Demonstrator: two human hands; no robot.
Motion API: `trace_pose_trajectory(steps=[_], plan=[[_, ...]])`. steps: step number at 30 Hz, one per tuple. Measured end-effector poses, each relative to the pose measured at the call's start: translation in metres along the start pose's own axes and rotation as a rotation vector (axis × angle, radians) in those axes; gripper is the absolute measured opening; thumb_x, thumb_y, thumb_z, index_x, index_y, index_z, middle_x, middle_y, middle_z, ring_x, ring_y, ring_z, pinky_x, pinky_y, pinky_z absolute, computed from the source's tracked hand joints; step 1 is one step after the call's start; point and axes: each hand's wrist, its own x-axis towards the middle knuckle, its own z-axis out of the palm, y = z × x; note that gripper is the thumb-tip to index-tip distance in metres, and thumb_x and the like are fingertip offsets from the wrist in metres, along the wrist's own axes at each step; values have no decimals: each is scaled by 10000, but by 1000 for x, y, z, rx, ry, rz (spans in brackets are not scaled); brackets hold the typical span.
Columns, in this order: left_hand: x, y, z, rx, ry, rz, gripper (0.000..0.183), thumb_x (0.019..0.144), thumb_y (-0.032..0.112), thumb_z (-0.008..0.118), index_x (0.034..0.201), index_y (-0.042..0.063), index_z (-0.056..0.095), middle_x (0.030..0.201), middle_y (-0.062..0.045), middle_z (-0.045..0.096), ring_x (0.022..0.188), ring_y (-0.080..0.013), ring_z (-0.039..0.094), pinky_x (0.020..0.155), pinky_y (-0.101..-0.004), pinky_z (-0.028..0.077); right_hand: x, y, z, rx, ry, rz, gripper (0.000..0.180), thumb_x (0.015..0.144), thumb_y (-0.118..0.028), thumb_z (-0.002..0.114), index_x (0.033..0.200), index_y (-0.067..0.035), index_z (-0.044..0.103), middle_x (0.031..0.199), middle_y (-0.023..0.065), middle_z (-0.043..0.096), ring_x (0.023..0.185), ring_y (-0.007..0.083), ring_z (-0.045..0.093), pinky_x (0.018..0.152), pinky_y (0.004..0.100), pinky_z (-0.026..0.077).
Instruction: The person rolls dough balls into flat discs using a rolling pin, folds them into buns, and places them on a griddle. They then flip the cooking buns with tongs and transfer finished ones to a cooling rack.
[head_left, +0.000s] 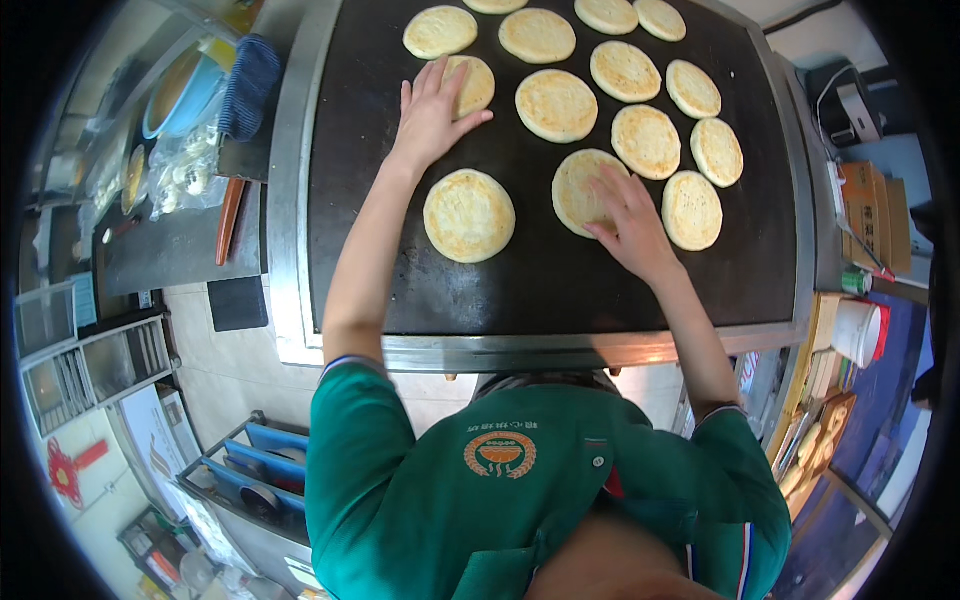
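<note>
Several round, flat breads with lightly browned tops lie on a dark griddle. My left hand rests its fingers on one flatbread at the left, thumb spread along its near side. With fingers spread, my right hand lies over the right part of another flatbread and partly hides it. Neither hand is closed around anything. A paler flatbread sits alone nearer to me, between my forearms. To the right of my right hand is a flatbread with dark specks.
A metal rim borders the griddle. On the left counter are a wooden handle, a striped blue cloth and a light-blue basin. Cardboard boxes and a white bucket stand at the right. Blue-divided bins stand at lower left.
</note>
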Motion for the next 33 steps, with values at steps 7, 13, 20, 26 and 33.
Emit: trace_pose_trajectory(steps=[7, 13, 20, 26, 33], plan=[[-145, 48, -50, -38, -524, 260, 1045, 664, 572, 819, 1547, 210, 395, 1644, -133, 248, 1519, -350, 228, 1188, -664, 173, -19, 12, 9, -55, -79, 87, 959, 765, -390, 833, 1546, -122, 345, 1634, 179, 222, 1502, 384, 246, 1207, 579, 219], [-95, 45, -11, -103, -319, 220, 953, 741, 562, 783, 1535, 190, 409, 1627, -139, 268, 1506, -350, 241, 1173, -665, 201, 1, 8, 22, -110, -84, 95, 978, 769, -451, 816, 1556, -127, 335, 1642, 183, 207, 1516, 396, 202, 1213, 580, 188], [-70, 56, -3, -157, -284, 174, 908, 786, 508, 782, 1527, 136, 412, 1630, -157, 263, 1522, -351, 204, 1191, -650, 151, -7, 13, 18, -134, -71, 75, 955, 755, -518, 800, 1530, -152, 378, 1615, 155, 268, 1501, 387, 234, 1208, 592, 177], [-77, 85, -8, -122, -143, 167, 700, 854, 347, 756, 1453, 93, 497, 1575, -143, 372, 1490, -349, 287, 1193, -622, 174, 3, 19, 28, -147, -21, 79, 950, 777, -596, 742, 1525, -137, 379, 1583, 161, 311, 1480, 382, 264, 1210, 588, 157], [-133, 135, -37, -119, -129, 143, 503, 869, 233, 748, 1324, 72, 605, 1500, -141, 462, 1414, -339, 409, 1183, -589, 242, -62, 57, -20, -205, 94, 277, 881, 833, -539, 730, 1528, -126, 379, 1589, 179, 296, 1476, 376, 280, 1188, 618, 195]])
